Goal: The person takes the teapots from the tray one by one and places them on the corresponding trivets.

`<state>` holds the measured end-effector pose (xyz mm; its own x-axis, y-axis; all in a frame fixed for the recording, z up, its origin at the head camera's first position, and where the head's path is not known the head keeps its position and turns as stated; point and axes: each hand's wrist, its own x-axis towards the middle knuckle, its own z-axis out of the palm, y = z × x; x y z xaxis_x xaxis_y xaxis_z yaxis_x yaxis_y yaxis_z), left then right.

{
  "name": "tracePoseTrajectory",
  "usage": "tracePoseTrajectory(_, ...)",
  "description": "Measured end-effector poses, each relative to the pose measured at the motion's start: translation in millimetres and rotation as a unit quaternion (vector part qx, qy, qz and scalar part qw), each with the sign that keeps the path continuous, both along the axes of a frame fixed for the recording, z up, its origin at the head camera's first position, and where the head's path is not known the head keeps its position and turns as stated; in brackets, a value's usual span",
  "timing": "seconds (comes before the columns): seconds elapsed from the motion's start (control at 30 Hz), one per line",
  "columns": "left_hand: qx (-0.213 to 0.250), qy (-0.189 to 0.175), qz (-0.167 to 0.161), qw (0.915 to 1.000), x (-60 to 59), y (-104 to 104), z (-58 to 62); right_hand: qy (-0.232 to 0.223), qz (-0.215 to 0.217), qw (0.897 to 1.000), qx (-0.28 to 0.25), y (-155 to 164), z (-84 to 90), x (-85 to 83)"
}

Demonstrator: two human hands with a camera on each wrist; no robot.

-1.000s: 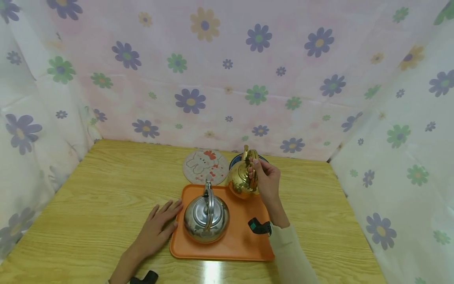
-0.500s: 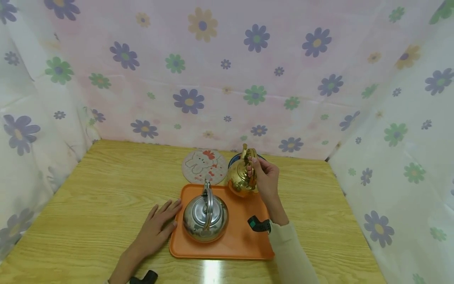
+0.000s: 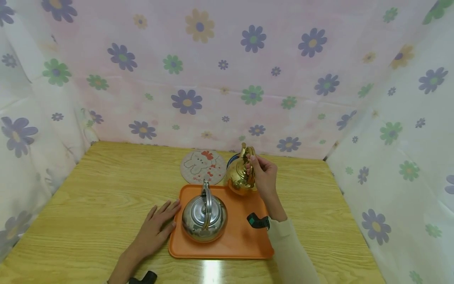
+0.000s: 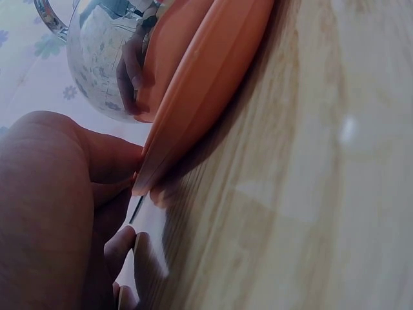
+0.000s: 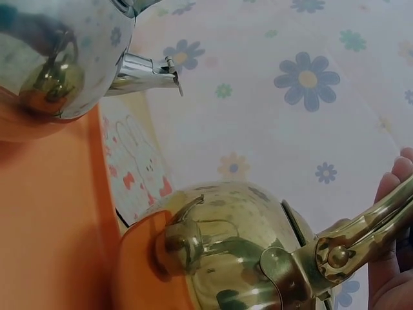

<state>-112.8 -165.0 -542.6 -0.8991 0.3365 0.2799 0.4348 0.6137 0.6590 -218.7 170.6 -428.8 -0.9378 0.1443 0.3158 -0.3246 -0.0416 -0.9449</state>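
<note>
My right hand (image 3: 264, 177) grips the handle of a small gold kettle (image 3: 239, 176) and holds it above the far right corner of an orange tray (image 3: 248, 240). In the right wrist view the gold kettle (image 5: 239, 252) hangs close, its handle (image 5: 361, 239) in my fingers. A silver kettle (image 3: 204, 213) stands on the tray's left half, handle upright. My left hand (image 3: 157, 227) lies flat on the table, fingers straight, touching the tray's left edge (image 4: 193, 110).
A round mat with a cartoon figure (image 3: 203, 167) lies behind the tray, and a dark blue round thing (image 3: 232, 158) peeks from behind the gold kettle. Flowered cloth walls (image 3: 213, 79) close in the wooden table (image 3: 88, 197) on three sides.
The gold kettle in my right hand has moved slightly up and away toward the back of the tray. The left hand has stayed put.
</note>
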Motion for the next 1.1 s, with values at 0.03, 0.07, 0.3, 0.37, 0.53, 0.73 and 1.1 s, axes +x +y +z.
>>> tracePoseTrajectory(0.03,-0.001,0.0,0.0,1.0,0.0,-0.1,-0.3,-0.001,-0.001,1.0,-0.001,-0.1,0.2,-0.7)
tracePoseTrajectory(0.07,-0.003,0.001,0.0,1.0,0.0,-0.2,-0.6,-0.002,-0.002,1.0,-0.001,-0.2,0.3,-1.4)
tracePoseTrajectory(0.3,-0.005,0.001,0.002,1.0,-0.4,-0.3,-2.3,-0.003,-0.004,1.0,0.002,0.4,0.8,-7.0)
tracePoseTrajectory(0.37,-0.005,-0.001,0.002,1.0,-0.6,-0.5,-2.3,-0.001,-0.005,1.0,0.004,0.6,0.3,-10.1)
tracePoseTrajectory(0.53,-0.003,0.0,0.002,1.0,-0.4,-0.4,-1.9,0.003,-0.007,1.0,0.005,0.8,0.1,-16.0)
tracePoseTrajectory(0.73,-0.004,0.003,0.002,1.0,0.0,-0.1,-1.1,0.008,0.0,1.0,0.001,1.3,1.5,-20.3)
tracePoseTrajectory(1.1,-0.005,-0.001,0.002,1.0,0.0,-0.4,-0.4,-0.022,0.006,1.0,-0.014,2.4,3.9,-26.7)
